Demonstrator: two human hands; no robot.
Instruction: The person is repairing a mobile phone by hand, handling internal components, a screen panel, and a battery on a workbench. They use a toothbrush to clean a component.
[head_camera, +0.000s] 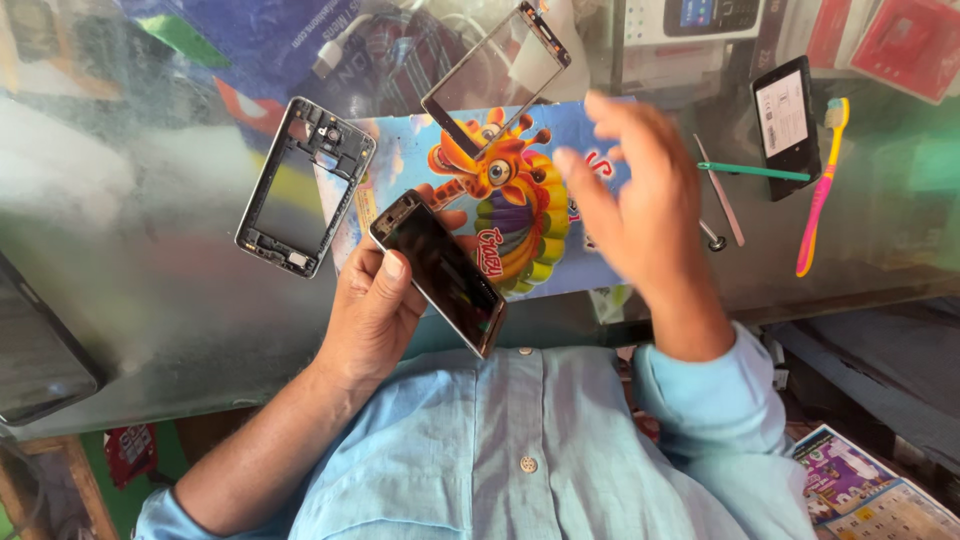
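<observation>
Dark phone (440, 272), glossy black screen in a metallic rim, tilted and lifted just over the bench's (150, 300) near edge, partly above a colourful card (520, 200). Gripped in the left hand (375, 305), thumb pressed on the screen's upper left corner, fingers curled underneath. Right hand (640, 215) blurred, fingers spread loosely, holding nothing, hovering over the card's right end; empty frame (303, 186) flat on the bench left of the phone, glass panel (497, 78) behind it.
</observation>
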